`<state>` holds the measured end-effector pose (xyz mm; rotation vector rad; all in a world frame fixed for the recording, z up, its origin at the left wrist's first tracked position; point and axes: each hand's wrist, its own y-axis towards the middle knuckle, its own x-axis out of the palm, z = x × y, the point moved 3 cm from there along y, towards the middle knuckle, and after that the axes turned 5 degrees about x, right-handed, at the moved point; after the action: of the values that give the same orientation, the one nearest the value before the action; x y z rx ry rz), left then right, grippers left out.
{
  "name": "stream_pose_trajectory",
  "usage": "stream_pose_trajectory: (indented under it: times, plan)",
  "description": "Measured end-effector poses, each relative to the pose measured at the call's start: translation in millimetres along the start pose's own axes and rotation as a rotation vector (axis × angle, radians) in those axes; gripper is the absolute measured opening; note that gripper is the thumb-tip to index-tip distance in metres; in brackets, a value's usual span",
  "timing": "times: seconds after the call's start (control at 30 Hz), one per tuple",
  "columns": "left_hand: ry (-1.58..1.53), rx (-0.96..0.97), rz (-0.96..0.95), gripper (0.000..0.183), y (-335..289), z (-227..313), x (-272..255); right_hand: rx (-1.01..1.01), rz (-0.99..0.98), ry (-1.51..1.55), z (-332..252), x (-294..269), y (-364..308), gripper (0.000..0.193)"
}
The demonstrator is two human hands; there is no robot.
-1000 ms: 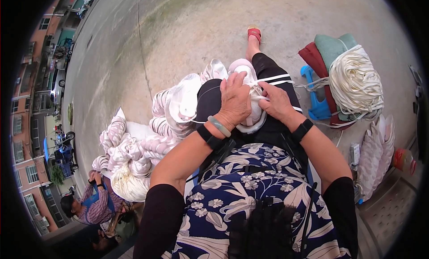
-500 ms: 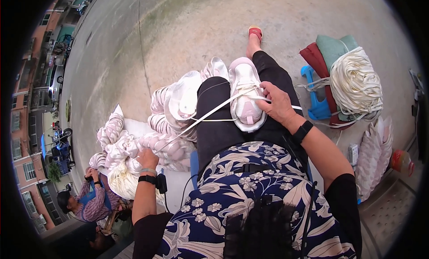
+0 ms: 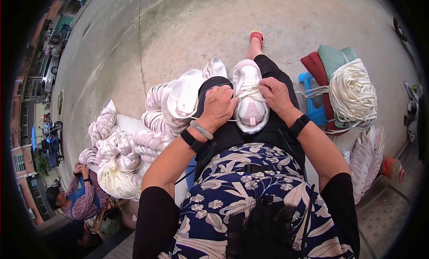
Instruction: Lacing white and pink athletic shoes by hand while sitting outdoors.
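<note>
A pink and white sneaker (image 3: 252, 110) lies across my black-trousered thighs, its toe pointing away from me. White shoelace (image 3: 249, 90) crosses its tongue in several rows. My left hand (image 3: 218, 106) is closed at the shoe's left edge, fingertips pinched on the lace beside the eyelets. On the opposite edge my right hand (image 3: 276, 96) also pinches lace, thumb and forefinger together near the upper eyelets. Parts of the lace are hidden beneath the fingers.
Stacked pink and white shoe uppers (image 3: 156, 108) lie to my left, beside a cream lace bundle (image 3: 117, 181). At right, a blue stool (image 3: 318, 111) stands by another lace bundle (image 3: 353, 91), more uppers (image 3: 367, 163) and a red-labelled bottle (image 3: 393, 169). A co-worker (image 3: 87, 194) sits at far left.
My left hand has come in from the far left, where it held the lace stretched out, to the shoe's left side. My right hand has shifted slightly up along the shoe.
</note>
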<state>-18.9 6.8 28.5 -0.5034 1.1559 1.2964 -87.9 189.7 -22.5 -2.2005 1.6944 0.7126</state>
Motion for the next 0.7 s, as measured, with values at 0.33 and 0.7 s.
stream_pose_trajectory:
  times: [0.33,0.7]
  plan:
    - [-0.053,-0.13,-0.096,0.018,5,0,23,0.418,-0.327,0.402,21,3,6,0.021]
    - [0.071,-0.143,-0.101,0.022,11,10,29,0.309,-0.304,0.042,20,13,12,0.031]
